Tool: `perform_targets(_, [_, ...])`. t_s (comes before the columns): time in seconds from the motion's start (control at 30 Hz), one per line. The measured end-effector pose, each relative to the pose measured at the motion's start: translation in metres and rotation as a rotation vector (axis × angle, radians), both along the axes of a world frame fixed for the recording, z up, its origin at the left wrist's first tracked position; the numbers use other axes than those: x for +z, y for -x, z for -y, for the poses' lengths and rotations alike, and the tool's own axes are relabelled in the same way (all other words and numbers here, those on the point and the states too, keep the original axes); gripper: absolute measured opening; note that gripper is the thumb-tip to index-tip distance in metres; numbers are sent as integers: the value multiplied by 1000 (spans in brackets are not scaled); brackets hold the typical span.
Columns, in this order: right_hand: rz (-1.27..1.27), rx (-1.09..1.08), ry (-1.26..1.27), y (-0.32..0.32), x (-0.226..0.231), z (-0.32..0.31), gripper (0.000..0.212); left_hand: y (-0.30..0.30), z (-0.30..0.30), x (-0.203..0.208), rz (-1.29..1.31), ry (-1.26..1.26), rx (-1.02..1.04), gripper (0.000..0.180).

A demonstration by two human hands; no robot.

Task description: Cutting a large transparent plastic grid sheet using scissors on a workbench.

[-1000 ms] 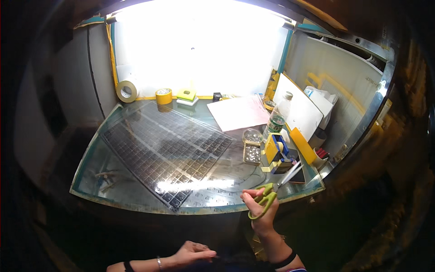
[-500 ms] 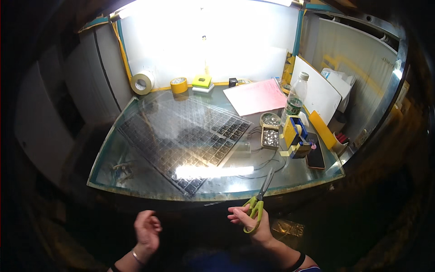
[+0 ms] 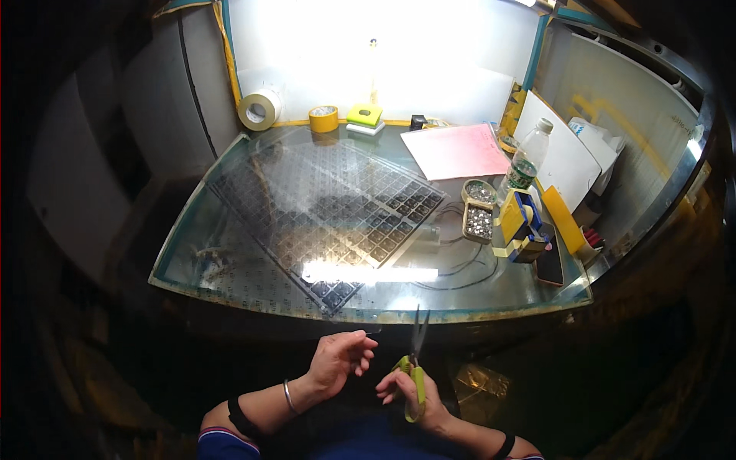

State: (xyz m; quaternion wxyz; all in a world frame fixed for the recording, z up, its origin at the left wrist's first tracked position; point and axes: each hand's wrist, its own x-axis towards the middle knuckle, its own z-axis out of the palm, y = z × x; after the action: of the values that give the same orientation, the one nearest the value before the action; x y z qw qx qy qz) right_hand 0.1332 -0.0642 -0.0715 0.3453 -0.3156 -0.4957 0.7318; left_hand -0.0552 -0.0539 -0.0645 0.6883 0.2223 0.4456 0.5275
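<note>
Just this side of the tabletop (image 3: pixel 529 295), your right grip (image 3: pixel 432 402) is closed around the green-handled scissors (image 3: pixel 418 377), with the handles against your palm and the blades pointing up and away from you. The two tips look slightly parted. To the left of that grip, near but not touching it, your left grip (image 3: pixel 337 363) has its fingers curled and its thumb near the forefinger; a thin dark line (image 3: pixel 374 332) shows by the fingertips, too faint to read as something held, so whether this hand is clamped on anything cannot be told. Judging from these poses, the step in hand is holding the scissors ready, with no cut under way. A cut would call for something plainly pinched in the left grip, and those fingers well clear of the blades. Ahead of both grips lies a gridded sheet (image 3: pixel 383 230); ahead and right of the right grip stands a blue-and-yellow tape dispenser (image 3: pixel 519 217).
</note>
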Motion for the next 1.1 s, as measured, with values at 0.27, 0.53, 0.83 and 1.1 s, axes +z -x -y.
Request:
perform_targets(0.27, [-46, -123, -54, 20, -27, 20, 34, -14, -5, 6, -38, -39, 57, 26])
perform_targets(0.53, [15, -182, -28, 17, -17, 15, 49, -57, -12, 12, -93, -129, 36, 18])
perform_targets(0.83, [69, -282, 4, 14, 5, 12, 40, -63, -7, 21, -82, -69, -19, 16])
perform_targets(1.1, [122, -293, -52, 14, 8, 14, 41, -66, -6, 22, -106, -90, 21, 16])
